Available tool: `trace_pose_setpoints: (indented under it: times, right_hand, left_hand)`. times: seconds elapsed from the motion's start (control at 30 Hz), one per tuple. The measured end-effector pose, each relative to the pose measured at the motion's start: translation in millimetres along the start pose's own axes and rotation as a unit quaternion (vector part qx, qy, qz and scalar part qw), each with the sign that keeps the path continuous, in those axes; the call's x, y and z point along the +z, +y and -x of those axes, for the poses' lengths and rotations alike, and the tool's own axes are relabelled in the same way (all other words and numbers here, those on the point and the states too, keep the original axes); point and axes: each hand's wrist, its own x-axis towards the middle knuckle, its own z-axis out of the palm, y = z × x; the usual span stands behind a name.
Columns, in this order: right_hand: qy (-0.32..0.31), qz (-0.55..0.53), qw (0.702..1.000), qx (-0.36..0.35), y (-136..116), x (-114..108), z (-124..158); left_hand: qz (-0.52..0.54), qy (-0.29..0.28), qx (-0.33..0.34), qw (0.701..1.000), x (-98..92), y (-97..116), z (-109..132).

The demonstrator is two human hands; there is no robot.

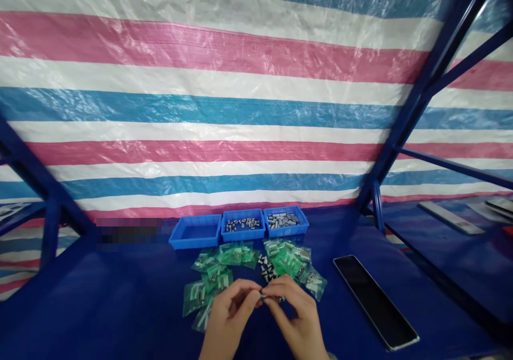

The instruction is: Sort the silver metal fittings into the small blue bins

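Observation:
My left hand (236, 306) and my right hand (290, 304) meet over the near part of the blue table, fingertips pinched together. Between them is a small metal part (263, 296), gripped from both sides; its exact kind is too small to make out. Just beyond my fingers lies a loose pile of small metal parts (264, 266). Green-tinted plastic bags (216, 274) with metal pieces inside are spread to the left of the pile. More such bags (288, 258) lie to its right.
Three blue trays stand in a row behind the bags: a left tray (195, 232) with nothing visible inside, and a middle tray (242, 236) and right tray (286, 231) holding metal parts. A dark phone-like slab (372, 298) lies at right. Blue metal frame posts (417, 101) and a striped tarp surround the table.

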Motion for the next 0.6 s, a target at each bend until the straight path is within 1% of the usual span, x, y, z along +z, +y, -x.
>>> trace_pose_setpoints:
  times: [0.13, 0.27, 0.43, 0.6]
  right_hand:
    - [-0.001, 0.01, 1.0, 0.002, 0.5, -1.1, 0.7]
    - [0.0, 0.021, 1.0, -0.001, -1.1, -0.5, 0.5]
    - [0.002, 0.019, 1.0, 0.018, -4.8, 0.3, 1.1]
    - [0.009, -0.005, 0.999, 0.053, -2.2, 3.7, 6.7]
  left_hand:
    - [0.036, 0.027, -0.016, 0.999, 3.7, -7.1, 7.2]
    - [0.082, 0.03, -0.015, 0.996, 10.7, -18.8, 14.6]
    - [0.071, 0.058, -0.011, 0.996, 18.4, -20.0, 20.6]
    - [0.054, 0.078, 0.02, 0.995, 18.6, -18.9, 15.4]
